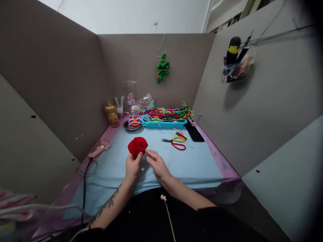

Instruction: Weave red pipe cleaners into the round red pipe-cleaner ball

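A rounded, soft red piece of fabric or yarn work (137, 146) with a fold across its front is held above the blue cloth. My left hand (133, 164) is closed on its lower side, the thumb lying on the front. From the right, my right hand (157, 165) reaches the edge of the red piece with its fingers pinched together. Whatever sits between those fingertips is too small to make out. Scissors (176, 143) with one yellow and one red handle lie to the right of my hands, blades pointing left.
A blue tray (164, 125) full of colourful fuzzy stems stands at the back. Left of it is a metal bowl (132, 126) with a colourful ornament. A black phone (196, 133) lies at right, a pink glue gun (99, 149) at left. Grey partitions (151, 67) enclose the table.
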`<state>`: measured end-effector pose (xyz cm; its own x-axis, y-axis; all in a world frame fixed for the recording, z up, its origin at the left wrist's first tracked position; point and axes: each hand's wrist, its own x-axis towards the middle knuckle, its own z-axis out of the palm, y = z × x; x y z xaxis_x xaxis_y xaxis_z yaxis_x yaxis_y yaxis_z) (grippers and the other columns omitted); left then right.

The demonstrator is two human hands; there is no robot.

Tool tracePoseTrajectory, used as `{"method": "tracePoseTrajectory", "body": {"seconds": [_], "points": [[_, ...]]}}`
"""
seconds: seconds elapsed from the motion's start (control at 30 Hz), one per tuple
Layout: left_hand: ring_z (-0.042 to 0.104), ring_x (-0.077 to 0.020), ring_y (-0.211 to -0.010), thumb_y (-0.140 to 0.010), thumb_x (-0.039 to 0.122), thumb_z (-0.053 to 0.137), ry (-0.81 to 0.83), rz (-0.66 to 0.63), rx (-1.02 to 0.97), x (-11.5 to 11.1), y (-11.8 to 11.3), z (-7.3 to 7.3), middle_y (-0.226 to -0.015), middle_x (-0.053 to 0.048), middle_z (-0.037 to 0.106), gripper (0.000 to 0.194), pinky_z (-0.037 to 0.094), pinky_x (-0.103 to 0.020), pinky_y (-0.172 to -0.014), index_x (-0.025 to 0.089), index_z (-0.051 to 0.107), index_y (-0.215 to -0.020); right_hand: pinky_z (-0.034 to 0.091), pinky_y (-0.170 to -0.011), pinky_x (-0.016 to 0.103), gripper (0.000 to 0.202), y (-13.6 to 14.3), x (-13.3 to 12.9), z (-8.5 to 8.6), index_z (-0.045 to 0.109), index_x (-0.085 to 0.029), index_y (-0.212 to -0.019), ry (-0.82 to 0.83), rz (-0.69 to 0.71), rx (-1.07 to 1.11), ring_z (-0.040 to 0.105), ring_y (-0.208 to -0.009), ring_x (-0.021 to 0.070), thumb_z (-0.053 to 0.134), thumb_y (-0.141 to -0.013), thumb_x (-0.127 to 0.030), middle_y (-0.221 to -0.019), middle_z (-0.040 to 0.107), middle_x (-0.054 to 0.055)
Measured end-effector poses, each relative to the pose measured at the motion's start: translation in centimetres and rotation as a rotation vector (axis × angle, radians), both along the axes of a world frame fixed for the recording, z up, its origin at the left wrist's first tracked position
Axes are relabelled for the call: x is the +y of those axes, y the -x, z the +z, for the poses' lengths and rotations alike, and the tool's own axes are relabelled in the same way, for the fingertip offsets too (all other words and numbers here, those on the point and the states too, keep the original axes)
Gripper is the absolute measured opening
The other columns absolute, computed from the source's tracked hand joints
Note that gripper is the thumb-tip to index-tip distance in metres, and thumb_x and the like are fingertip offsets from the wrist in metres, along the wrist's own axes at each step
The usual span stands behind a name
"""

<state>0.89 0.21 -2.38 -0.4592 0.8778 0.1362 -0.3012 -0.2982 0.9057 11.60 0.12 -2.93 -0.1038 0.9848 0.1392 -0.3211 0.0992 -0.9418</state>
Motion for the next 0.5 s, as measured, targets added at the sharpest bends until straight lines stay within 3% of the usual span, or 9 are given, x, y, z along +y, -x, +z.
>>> {"method": "tracePoseTrajectory", "body": {"seconds": [0.1, 0.2, 0.33, 0.5], "points": [[0.068, -0.0204, -0.086, -0.058, 0.034, 0.084, 0.002, -0.004, -0.001, 0.00, -0.15, 0.08, -0.093, -0.009, 0.075, 0.046, 0.049, -0.034, -0.086, 0.014, 0.068, -0.096, 0.048, -0.079, 0.031, 0.045, -0.14, -0.08, 0.21, 0.073, -0.025, -0.110, 0.131, 0.099, 0.112, 0.058, -0.094, 0.0191, 0.073, -0.067, -0.035, -0.116, 0.065, 0.007], [0.067, -0.0186, -0.078, -0.058, 0.031, 0.083, 0.017, 0.008, 0.023, -0.08, 0.06, 0.09, -0.087, -0.007, 0.074, 0.041, 0.050, -0.031, -0.077, 0.014, 0.068, -0.092, 0.045, -0.062, 0.027, 0.048, -0.28, -0.32, 0.53, 0.069, -0.024, -0.115, 0.270, 0.265, 0.246, 0.057, -0.076, 0.0153, 0.072, -0.068, -0.032, -0.105, 0.068, 0.007], [0.067, -0.0184, -0.075, -0.058, 0.029, 0.082, 0.001, 0.014, 0.083, -0.15, 0.64, 0.14, -0.082, -0.006, 0.074, 0.036, 0.050, -0.030, -0.073, 0.015, 0.069, -0.089, 0.042, -0.056, 0.025, 0.041, -0.72, -0.28, 0.99, 0.067, -0.024, -0.111, 0.320, 0.401, 0.350, 0.054, -0.067, 0.0141, 0.070, -0.070, -0.029, -0.085, 0.066, 0.003], [0.066, -0.0169, -0.072, -0.056, 0.027, 0.084, 0.011, -0.076, 0.031, 0.00, 0.79, 0.01, -0.079, -0.004, 0.073, 0.036, 0.050, -0.030, -0.074, 0.015, 0.069, -0.086, 0.040, -0.055, 0.024, 0.030, -1.06, 0.39, 0.74, 0.069, -0.024, -0.099, 0.352, 0.451, 0.392, 0.054, -0.064, 0.0130, 0.070, -0.069, -0.026, -0.079, 0.065, 0.002]]}}
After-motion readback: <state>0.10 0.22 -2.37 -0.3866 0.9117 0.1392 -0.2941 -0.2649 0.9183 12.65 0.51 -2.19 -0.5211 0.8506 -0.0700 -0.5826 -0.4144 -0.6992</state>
